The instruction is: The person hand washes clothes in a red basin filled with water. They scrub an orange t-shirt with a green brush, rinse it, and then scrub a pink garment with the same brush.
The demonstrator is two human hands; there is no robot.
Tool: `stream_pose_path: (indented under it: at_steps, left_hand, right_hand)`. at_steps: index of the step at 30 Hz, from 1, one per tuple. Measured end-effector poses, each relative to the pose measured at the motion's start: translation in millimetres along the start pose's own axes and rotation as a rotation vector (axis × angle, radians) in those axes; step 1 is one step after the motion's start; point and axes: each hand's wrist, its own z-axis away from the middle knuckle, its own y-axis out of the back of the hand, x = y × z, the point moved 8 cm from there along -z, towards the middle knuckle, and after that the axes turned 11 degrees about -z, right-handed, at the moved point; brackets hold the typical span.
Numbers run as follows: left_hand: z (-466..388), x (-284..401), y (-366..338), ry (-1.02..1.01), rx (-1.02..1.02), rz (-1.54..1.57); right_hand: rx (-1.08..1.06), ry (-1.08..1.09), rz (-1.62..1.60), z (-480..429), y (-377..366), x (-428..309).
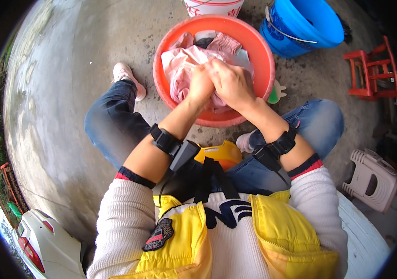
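Observation:
Between my knees stands a round orange-red plastic basin [214,121] on the concrete floor. Pink fabric [181,62] lies bunched in it, with a ribbed pink piece [224,43], a dark item and some white cloth behind. My left hand [202,81] and my right hand [234,82] are pressed together over the basin, fingers curled on the pink fabric. The fabric hangs down beneath and between them. My fingertips are mostly hidden by the backs of my hands.
A white bucket [214,8] with red writing stands behind the basin; a blue bucket [289,31] is at its right. Farther right are a red wooden stool [367,73] and a beige plastic stool [376,181]. A green and white item [275,93] lies beside the basin. A white car [48,240] is lower left.

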Motion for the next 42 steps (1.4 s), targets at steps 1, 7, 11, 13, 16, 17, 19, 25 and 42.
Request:
stream_pose_path:
  at_steps: [1,7,11,13,16,17,19,25,42]
  left_hand:
    - [1,4,9,0.013,0.047,-0.043]
    - [8,70,32,-0.48,0.019,-0.483]
    - [13,60,25,-0.526,0.034,-0.713]
    - [6,40,23,-0.378,-0.037,-0.31]
    - [-9,-3,33,0.138,0.078,0.114]
    - [-9,-8,31,0.192,0.081,0.19]
    - [-5,-25,15,0.442,-0.023,0.27]
    - [8,-14,-6,0.049,-0.053,-0.083]
    - [-13,18,21,-0.144,0.009,-0.15]
  right_hand:
    - [0.085,0.022,-0.177,3,6,2]
    - [-0.17,-0.259,-0.216,17,31,96]
    - [0.074,0.015,-0.436,6,69,94]
    - [0.134,-0.314,-0.252,8,58,98]
    - [0.066,-0.22,-0.18,9,21,39]
    - [-0.001,0.176,-0.117,11,9,-3]
    - [-0.23,0.092,-0.045,10,-21,-7]
    - [0.032,-0.08,-0.051,6,-3,20]
    - [0.04,0.238,-0.22,11,4,-20]
